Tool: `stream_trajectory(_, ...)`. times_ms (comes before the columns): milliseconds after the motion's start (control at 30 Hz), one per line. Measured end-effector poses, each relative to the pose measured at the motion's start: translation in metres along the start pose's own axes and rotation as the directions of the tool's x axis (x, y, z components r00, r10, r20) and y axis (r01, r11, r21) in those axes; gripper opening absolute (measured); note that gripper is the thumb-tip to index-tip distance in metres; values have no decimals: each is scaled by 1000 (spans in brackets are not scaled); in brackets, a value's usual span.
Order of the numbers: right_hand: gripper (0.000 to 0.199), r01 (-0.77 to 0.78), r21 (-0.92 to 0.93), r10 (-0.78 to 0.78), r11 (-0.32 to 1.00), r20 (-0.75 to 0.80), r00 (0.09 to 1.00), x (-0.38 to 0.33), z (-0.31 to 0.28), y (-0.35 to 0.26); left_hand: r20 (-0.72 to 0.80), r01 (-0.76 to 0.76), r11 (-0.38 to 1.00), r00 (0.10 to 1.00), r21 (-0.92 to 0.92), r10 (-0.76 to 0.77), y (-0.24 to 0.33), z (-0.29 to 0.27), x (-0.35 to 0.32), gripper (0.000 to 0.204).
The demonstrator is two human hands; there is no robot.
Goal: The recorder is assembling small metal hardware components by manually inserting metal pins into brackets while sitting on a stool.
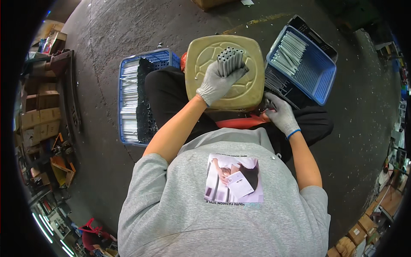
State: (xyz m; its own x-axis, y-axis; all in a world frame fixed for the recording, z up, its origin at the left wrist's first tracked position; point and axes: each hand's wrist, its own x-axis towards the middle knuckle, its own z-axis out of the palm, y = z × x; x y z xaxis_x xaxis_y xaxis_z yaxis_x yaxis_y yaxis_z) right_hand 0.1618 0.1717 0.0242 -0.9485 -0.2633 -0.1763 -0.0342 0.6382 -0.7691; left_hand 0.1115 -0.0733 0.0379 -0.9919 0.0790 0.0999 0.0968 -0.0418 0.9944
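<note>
My left hand (217,83), in a grey knit glove, grips a bundle of several short grey metal tubes (229,60) standing upright on a tan plastic stool seat (248,92) in front of me. My right hand (279,112), also gloved, rests low at the stool's right edge beside a red plastic part (239,123); whether it holds anything I cannot tell. A blue basket (308,64) with more tubes lies to the right, tilted. Another blue basket (128,103) full of tubes stands at my left.
Dark concrete floor (107,43) surrounds me. Cardboard boxes (40,113) and shelving stand at the far left. More boxes (359,233) sit at the lower right. A dark crate (312,34) lies behind the right basket.
</note>
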Motion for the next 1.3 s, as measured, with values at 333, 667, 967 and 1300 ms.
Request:
stream_trajectory(333, 27, -217, 842, 337, 493, 45, 941, 10, -17, -15, 1, -15, 996, 1000, -90, 15, -24, 16, -19, 17)
stream_trajectory(667, 25, 160, 869, 151, 469, -258, 954, 61, 31, -43, 50, -129, 984, 991, 122, 123, -38, 9, -22, 20)
stream_trajectory(967, 17, 294, 52, -268, 954, -281, 921, 42, 8, -27, -5, -66, 998, 998, 14, 66, -45, 14, -26, 15)
stream_trajectory(1300, 21, -13, 752, 233, 659, -187, 954, 35, -39, -126, 33, -140, 972, 990, 190, 136, -38, 14, -23, 19)
